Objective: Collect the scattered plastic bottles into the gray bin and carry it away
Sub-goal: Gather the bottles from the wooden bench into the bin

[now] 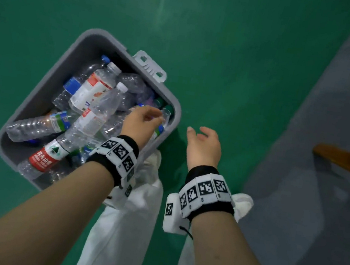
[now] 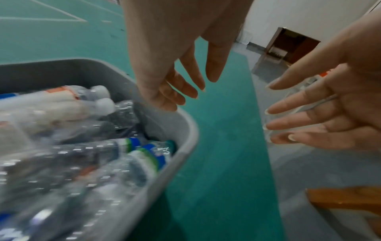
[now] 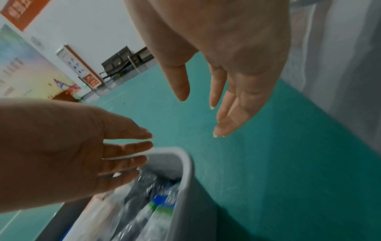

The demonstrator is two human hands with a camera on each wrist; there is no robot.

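Observation:
The gray bin (image 1: 91,51) stands on the green floor, filled with several clear plastic bottles, among them a red-labelled one (image 1: 44,159) and a white-and-orange one (image 1: 94,89). My left hand (image 1: 149,116) hovers over the bin's right corner with its fingers straight and holding nothing, just by a green-capped bottle (image 1: 166,112) leaning against the wall. In the left wrist view its fingers (image 2: 175,91) hang just above the rim (image 2: 185,130). My right hand (image 1: 202,140) is beside the bin over the floor, fingers spread and empty (image 3: 218,97).
A white latch tab (image 1: 150,67) sticks out from the bin's far rim. A grey floor strip (image 1: 324,153) runs along the right with a wooden piece (image 1: 345,163) on it. My white trousers and shoes (image 1: 126,215) are right next to the bin. Chairs (image 3: 123,62) line the far wall.

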